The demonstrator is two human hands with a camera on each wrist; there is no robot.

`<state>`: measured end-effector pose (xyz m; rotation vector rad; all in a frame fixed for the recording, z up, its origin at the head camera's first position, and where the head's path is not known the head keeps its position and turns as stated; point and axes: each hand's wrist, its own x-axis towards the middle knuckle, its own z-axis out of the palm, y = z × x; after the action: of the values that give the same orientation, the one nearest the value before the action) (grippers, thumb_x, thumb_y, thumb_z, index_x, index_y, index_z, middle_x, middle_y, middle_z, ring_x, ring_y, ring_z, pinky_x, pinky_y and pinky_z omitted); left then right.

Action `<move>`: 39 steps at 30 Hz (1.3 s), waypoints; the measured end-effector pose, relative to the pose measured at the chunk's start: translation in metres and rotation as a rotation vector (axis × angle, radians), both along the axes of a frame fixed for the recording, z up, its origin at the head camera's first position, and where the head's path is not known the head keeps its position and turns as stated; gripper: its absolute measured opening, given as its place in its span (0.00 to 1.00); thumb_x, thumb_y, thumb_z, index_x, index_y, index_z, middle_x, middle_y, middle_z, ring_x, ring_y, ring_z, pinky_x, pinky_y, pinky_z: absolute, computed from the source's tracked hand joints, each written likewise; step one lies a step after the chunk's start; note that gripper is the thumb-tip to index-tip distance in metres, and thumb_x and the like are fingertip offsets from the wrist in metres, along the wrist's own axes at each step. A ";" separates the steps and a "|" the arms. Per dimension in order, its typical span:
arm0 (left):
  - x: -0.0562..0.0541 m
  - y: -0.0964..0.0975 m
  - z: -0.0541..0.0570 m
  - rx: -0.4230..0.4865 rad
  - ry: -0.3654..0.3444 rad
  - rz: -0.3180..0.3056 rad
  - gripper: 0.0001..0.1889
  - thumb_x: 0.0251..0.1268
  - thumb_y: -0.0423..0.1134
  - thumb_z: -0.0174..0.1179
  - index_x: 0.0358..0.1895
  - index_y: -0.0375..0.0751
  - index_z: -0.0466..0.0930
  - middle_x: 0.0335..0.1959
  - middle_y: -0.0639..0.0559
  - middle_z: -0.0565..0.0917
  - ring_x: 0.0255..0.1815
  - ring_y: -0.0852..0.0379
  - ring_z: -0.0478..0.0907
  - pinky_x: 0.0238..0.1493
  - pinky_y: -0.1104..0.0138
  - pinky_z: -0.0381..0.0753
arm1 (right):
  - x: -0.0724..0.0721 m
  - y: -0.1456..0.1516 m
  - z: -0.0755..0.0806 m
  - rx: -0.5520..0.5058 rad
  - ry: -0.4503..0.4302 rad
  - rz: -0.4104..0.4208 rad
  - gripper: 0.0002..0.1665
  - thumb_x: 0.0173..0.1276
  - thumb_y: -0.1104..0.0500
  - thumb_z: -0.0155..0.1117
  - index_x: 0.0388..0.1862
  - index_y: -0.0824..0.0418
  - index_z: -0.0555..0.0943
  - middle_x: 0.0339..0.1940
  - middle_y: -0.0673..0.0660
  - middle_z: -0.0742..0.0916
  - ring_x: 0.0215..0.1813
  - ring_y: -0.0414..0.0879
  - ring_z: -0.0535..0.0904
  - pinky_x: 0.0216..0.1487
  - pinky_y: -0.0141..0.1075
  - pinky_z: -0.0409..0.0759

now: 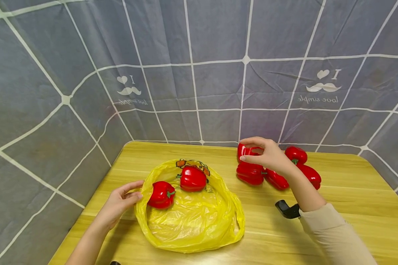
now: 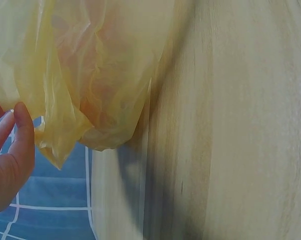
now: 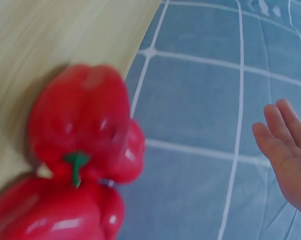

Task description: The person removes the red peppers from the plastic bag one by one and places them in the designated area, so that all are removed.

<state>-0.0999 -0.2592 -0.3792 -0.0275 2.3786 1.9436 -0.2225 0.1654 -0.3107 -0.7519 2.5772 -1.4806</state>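
Note:
My left hand (image 1: 119,202) pinches the left rim of a yellow plastic bag (image 1: 192,228) that lies wide open on the table. In the left wrist view, the fingertips (image 2: 21,111) are at the thin bag film (image 2: 70,65). Inside the bag are two red bell peppers with green stems, one by the left wall (image 1: 161,195) and one at the back (image 1: 193,179). My right hand (image 1: 265,154) is over a group of red peppers (image 1: 250,173) at the back right, partly hiding one. Its fingers, spread from the thumb, hold nothing; in the right wrist view they are apart from the peppers (image 3: 80,115).
More red peppers lie right of my right forearm, one at the back (image 1: 296,154) and one nearer (image 1: 310,176). A black curved piece (image 1: 287,209) shows by the right sleeve. Grey gridded cloth (image 1: 219,88) hangs behind and left of the wooden table (image 1: 351,206).

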 end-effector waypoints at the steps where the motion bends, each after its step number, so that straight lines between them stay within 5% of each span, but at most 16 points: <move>1: 0.000 0.000 0.000 -0.001 0.001 0.000 0.27 0.62 0.28 0.57 0.63 0.21 0.62 0.47 0.51 0.76 0.41 0.65 0.76 0.41 0.73 0.77 | -0.001 -0.005 0.000 0.003 0.004 0.012 0.29 0.56 0.55 0.72 0.57 0.59 0.77 0.53 0.57 0.80 0.51 0.52 0.78 0.46 0.38 0.80; 10: 0.000 -0.001 -0.001 -0.008 0.004 0.008 0.26 0.62 0.28 0.57 0.63 0.21 0.62 0.48 0.53 0.76 0.41 0.65 0.76 0.41 0.73 0.76 | -0.005 -0.053 -0.003 -0.028 0.048 0.148 0.26 0.55 0.59 0.72 0.55 0.60 0.79 0.53 0.56 0.81 0.54 0.52 0.75 0.57 0.50 0.72; 26: 0.002 -0.001 -0.004 0.011 0.004 0.003 0.27 0.63 0.29 0.57 0.63 0.21 0.62 0.49 0.50 0.76 0.42 0.65 0.77 0.41 0.72 0.77 | 0.000 -0.137 -0.022 -0.018 0.004 0.357 0.27 0.56 0.59 0.70 0.55 0.65 0.78 0.53 0.60 0.81 0.53 0.58 0.75 0.55 0.53 0.72; 39: 0.002 -0.002 -0.004 -0.007 0.008 0.017 0.26 0.63 0.29 0.57 0.62 0.22 0.63 0.50 0.47 0.76 0.41 0.66 0.77 0.41 0.73 0.76 | 0.010 -0.181 -0.035 0.058 0.024 0.433 0.26 0.56 0.58 0.71 0.54 0.64 0.78 0.52 0.60 0.82 0.53 0.54 0.76 0.51 0.38 0.76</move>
<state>-0.0978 -0.2610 -0.3831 -0.0410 2.3981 1.9463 -0.2126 -0.0154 -0.3453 -1.2276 2.2610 -1.2608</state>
